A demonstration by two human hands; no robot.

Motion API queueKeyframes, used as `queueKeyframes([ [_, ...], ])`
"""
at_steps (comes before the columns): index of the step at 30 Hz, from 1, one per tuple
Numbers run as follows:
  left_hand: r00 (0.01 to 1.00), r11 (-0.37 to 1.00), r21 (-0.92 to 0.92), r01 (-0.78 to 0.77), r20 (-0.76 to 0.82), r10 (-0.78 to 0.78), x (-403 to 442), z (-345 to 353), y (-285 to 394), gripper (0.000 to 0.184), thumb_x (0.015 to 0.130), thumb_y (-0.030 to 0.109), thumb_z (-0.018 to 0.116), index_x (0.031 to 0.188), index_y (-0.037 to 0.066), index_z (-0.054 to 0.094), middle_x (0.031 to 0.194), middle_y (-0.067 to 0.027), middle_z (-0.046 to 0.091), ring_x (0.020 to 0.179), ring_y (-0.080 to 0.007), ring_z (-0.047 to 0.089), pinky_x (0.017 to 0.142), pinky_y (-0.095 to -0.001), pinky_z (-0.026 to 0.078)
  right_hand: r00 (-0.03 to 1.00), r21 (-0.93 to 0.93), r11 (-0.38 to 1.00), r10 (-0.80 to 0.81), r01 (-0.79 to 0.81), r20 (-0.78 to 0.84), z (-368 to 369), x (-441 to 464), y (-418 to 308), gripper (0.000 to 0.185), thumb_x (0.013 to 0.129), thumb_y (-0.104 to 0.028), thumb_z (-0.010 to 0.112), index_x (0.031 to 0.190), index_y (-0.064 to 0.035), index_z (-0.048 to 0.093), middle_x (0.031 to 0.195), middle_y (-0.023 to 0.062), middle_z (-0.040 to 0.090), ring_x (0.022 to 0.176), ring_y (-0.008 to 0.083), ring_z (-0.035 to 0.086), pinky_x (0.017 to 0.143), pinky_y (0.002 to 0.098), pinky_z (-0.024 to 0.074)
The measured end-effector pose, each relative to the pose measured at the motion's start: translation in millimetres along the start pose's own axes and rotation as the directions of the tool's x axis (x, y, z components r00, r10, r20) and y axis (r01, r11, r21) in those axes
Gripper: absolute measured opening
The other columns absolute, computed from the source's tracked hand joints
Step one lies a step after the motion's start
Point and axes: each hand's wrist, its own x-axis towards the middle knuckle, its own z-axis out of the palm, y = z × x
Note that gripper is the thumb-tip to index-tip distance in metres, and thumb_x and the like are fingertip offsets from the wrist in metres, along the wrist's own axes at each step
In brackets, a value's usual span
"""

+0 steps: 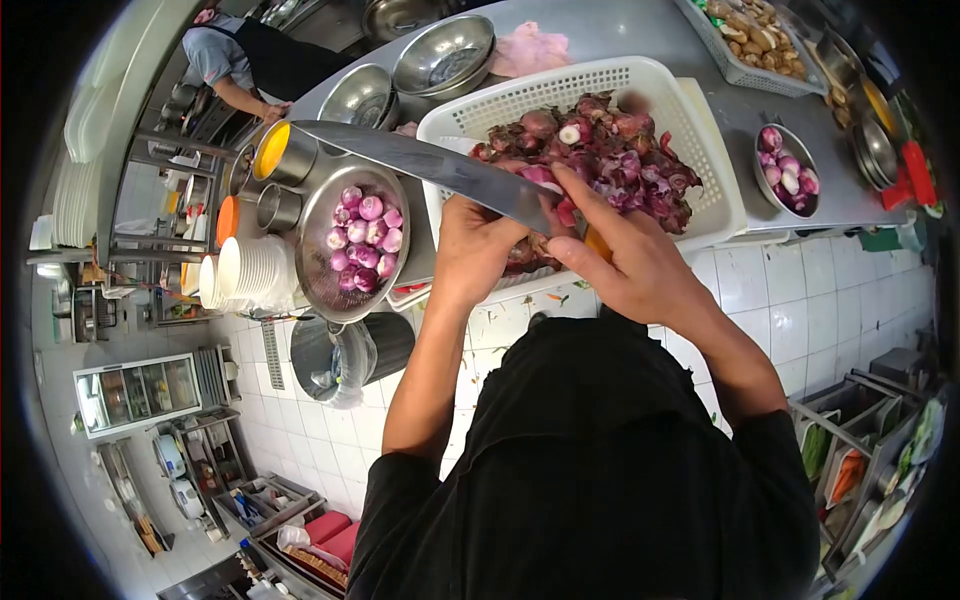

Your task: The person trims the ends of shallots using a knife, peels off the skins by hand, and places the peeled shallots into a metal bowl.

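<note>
My right hand [635, 255] is closed around the yellow handle of a large kitchen knife [430, 172], its thumb and index finger near the base of the blade. The wide blade points to the upper left, crossing over my left hand [475, 245]. My left fingers are curled and partly hidden behind the blade, on a red onion [541, 178] of which only a bit shows. Both hands are over the near edge of a white perforated basket [722, 190], heaped with red onions and loose skins [640, 150].
Left of the basket, a steel colander [318, 265] holds peeled red onions. At right, a steel bowl [770, 195] holds more. Metal bowls [445, 55] and a mushroom basket [740, 72] stand farther back. A bin [345, 360] is below; another person [235, 70] stands upper left.
</note>
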Motion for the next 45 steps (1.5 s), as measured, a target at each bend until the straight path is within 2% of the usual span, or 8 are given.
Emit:
queueKeyframes([
  [7, 1.0, 0.994, 0.107, 0.005, -0.019, -0.003, 2, -2, -12, 0.032, 0.083, 0.0, 0.065, 0.114, -0.003, 0.058, 0.092, -0.0062, 0.07, 0.082, -0.0115, 0.065, 0.077, -0.026, 0.052, 0.996, -0.039, 0.999, -0.001, -0.002, -0.088, 11, 1, 5, 0.061, 0.094, -0.035, 0.061, 0.14, 0.0031, 0.045, 0.063, 0.0167, 0.061, 0.058, 0.035, 0.063, 0.057, 0.0408, 0.0477],
  [16, 0.989, 0.997, -0.029, -0.072, -0.132, 0.068, -4, 1, -21, 0.039, 0.081, -0.011, 0.064, 0.117, -0.003, 0.052, 0.097, -0.0096, 0.068, 0.086, -0.0128, 0.065, 0.076, -0.0256, 0.053, 0.975, 0.402, 0.889, 0.211, -0.218, 0.063, 11, 11, 7, 0.055, 0.099, -0.037, 0.054, 0.141, -0.0024, 0.047, 0.065, 0.0056, 0.058, 0.064, 0.0141, 0.058, 0.063, 0.0282, 0.0444],
  [22, 0.984, 0.993, -0.045, -0.105, -0.149, 0.098, -12, 1, -32, 0.043, 0.08, -0.015, 0.062, 0.12, -0.002, 0.051, 0.115, -0.0125, 0.061, 0.099, -0.0155, 0.062, 0.084, -0.0276, 0.053, 0.909, 0.564, 0.714, 0.346, -0.415, 0.231, 4, 10, 6, 0.051, 0.101, -0.04, 0.051, 0.14, -0.0062, 0.051, 0.062, -0.0009, 0.05, 0.048, 0.0074, 0.047, 0.047, 0.0257, 0.0399],
  [25, 0.968, 0.974, -0.087, -0.207, -0.165, 0.191, -16, -2, -42, 0.047, 0.08, -0.016, 0.06, 0.122, 0.001, 0.048, 0.12, -0.0144, 0.061, 0.105, -0.0168, 0.061, 0.084, -0.028, 0.053, 0.882, 0.587, 0.673, 0.437, -0.45, 0.176, -1, 15, 18, 0.051, 0.101, -0.043, 0.05, 0.138, -0.0085, 0.054, 0.06, -0.0001, 0.048, 0.043, 0.0064, 0.043, 0.041, 0.0254, 0.036],
  [28, 0.968, 0.941, -0.256, -0.223, -0.174, 0.183, -16, -4, -40, 0.049, 0.08, -0.017, 0.058, 0.123, 0.002, 0.047, 0.125, -0.014, 0.058, 0.11, -0.0177, 0.059, 0.09, -0.031, 0.051, 0.875, 0.559, 0.694, 0.466, -0.455, 0.133, -7, 19, 34, 0.049, 0.098, -0.056, 0.049, 0.097, -0.0073, 0.057, 0.058, 0.0001, 0.047, 0.042, 0.007, 0.044, 0.039, 0.0236, 0.0352],
  [32, 0.98, 0.891, -0.445, -0.089, -0.198, -0.002, -5, -17, -44, 0.052, 0.085, -0.008, 0.055, 0.134, 0.004, 0.044, 0.123, -0.0106, 0.057, 0.111, -0.0203, 0.058, 0.097, -0.0371, 0.048, 0.845, 0.594, 0.648, 0.523, -0.477, 0.108, -8, 21, 35, 0.052, 0.098, -0.054, 0.05, 0.117, -0.0061, 0.059, 0.058, -0.0002, 0.047, 0.042, 0.0073, 0.043, 0.039, 0.0242, 0.0348],
  [38, 0.989, 0.851, -0.524, -0.03, -0.136, -0.049, -2, -27, -37, 0.057, 0.089, -0.004, 0.056, 0.143, 0.0, 0.038, 0.121, -0.0111, 0.06, 0.106, -0.0186, 0.061, 0.096, -0.0398, 0.05, 0.866, 0.468, 0.765, 0.5, -0.442, 0.0, -12, 26, 33, 0.058, 0.102, -0.042, 0.049, 0.151, -0.0148, 0.037, 0.061, -0.0038, 0.041, 0.047, 0.006, 0.04, 0.04, 0.0227, 0.0334],
  [45, 0.989, 0.919, -0.389, -0.054, -0.15, -0.006, -1, -24, -35, 0.046, 0.085, -0.01, 0.056, 0.13, -0.004, 0.048, 0.111, -0.0124, 0.064, 0.1, -0.0186, 0.063, 0.095, -0.0376, 0.051, 0.895, 0.474, 0.777, 0.443, -0.414, 0.054, -12, 26, 43, 0.053, 0.102, -0.041, 0.05, 0.146, -0.0125, 0.045, 0.058, -0.0044, 0.041, 0.047, 0.0054, 0.04, 0.042, 0.0248, 0.0343],
])
